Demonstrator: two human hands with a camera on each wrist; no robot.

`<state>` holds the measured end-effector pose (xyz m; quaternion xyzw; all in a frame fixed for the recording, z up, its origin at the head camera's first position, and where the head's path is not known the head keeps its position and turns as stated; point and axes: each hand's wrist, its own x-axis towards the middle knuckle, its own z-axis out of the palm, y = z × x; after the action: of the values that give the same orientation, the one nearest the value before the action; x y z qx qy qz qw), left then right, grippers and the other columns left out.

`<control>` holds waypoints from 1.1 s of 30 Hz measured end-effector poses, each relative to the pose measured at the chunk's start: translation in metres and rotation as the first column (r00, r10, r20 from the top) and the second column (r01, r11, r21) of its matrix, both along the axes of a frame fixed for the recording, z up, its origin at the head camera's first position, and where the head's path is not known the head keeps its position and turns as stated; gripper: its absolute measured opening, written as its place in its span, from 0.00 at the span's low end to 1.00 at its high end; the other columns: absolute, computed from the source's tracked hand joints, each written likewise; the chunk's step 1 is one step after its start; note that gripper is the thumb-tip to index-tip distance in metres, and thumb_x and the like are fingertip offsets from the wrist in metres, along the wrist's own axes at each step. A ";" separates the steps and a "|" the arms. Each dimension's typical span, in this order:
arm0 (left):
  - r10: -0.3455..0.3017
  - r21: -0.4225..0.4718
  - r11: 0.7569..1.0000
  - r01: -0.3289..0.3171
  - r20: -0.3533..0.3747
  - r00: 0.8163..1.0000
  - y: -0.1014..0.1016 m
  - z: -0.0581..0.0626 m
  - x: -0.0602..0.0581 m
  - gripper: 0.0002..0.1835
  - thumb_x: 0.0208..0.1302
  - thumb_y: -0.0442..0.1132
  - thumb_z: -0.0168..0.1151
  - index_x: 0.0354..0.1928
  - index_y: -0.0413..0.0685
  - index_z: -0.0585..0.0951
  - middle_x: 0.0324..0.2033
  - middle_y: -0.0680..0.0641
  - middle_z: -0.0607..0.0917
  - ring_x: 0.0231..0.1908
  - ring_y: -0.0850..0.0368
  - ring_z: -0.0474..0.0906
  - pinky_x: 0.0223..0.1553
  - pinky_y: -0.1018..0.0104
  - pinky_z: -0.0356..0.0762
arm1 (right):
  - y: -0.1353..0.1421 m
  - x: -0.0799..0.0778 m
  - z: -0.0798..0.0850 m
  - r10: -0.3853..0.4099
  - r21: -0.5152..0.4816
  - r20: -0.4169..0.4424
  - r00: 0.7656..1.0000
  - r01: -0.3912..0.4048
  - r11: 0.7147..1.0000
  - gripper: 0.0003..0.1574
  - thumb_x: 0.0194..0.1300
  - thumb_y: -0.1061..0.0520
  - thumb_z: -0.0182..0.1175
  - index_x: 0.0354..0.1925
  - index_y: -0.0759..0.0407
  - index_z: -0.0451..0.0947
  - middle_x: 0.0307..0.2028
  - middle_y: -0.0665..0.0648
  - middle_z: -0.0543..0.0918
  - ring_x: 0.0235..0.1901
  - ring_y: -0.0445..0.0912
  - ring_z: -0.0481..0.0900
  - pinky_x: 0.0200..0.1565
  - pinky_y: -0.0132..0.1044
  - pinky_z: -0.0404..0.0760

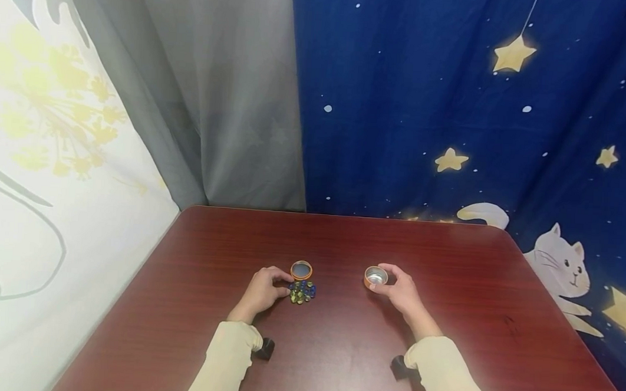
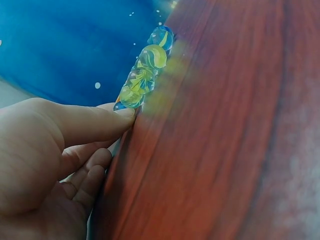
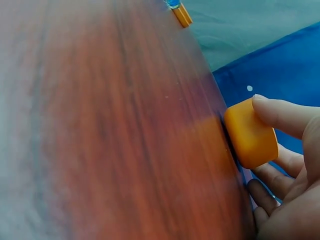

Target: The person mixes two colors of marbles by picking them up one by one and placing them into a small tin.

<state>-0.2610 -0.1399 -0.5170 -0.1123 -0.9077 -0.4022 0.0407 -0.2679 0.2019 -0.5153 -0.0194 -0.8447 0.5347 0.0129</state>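
Note:
My left hand [image 1: 263, 288] is at the left edge of a cluster of yellow and blue glass marbles [image 1: 302, 294]. In the left wrist view its thumb and index finger pinch a blue marble [image 2: 119, 106], mostly hidden, at the near end of the marbles. An orange round lid [image 1: 301, 270], its grey inside facing up, lies just behind the cluster. Farther right, my right hand [image 1: 399, 290] grips a small orange round tin [image 1: 376, 278] by its side, thumb at the front and fingers behind. The tin stands upright, open side up, with bare silvery metal inside.
A reddish-brown wooden table [image 1: 337, 350] spreads under both hands. Behind it hang a grey curtain [image 1: 244, 97] and a blue star-patterned curtain [image 1: 402, 106]. A white patterned cloth [image 1: 50, 235] borders the left side. Black bands [image 1: 265, 349] sit at the wrists.

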 end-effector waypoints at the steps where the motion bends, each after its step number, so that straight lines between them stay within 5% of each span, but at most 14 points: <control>1: -0.001 -0.001 1.000 0.001 0.001 1.000 0.000 0.000 0.000 0.11 0.52 0.30 0.73 0.37 0.52 0.87 0.39 0.54 0.83 0.47 0.49 0.76 0.51 0.49 0.72 | 0.000 0.000 0.000 0.002 -0.001 0.003 1.000 -0.002 1.000 0.38 0.48 0.59 0.75 0.59 0.60 0.75 0.54 0.63 0.79 0.55 0.55 0.71 0.56 0.51 0.65; 33: -0.024 -0.002 1.000 0.024 -0.022 0.999 0.002 0.001 0.000 0.11 0.51 0.30 0.74 0.36 0.53 0.88 0.37 0.55 0.83 0.44 0.52 0.77 0.48 0.50 0.73 | -0.002 0.002 0.002 -0.001 -0.041 0.010 1.000 0.002 0.999 0.38 0.47 0.61 0.75 0.57 0.62 0.75 0.50 0.63 0.80 0.50 0.55 0.74 0.50 0.45 0.68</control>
<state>-0.2609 -0.1380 -0.5156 -0.1276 -0.9062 -0.4005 0.0456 -0.2660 0.2004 -0.5136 -0.0230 -0.8336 0.5519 0.0086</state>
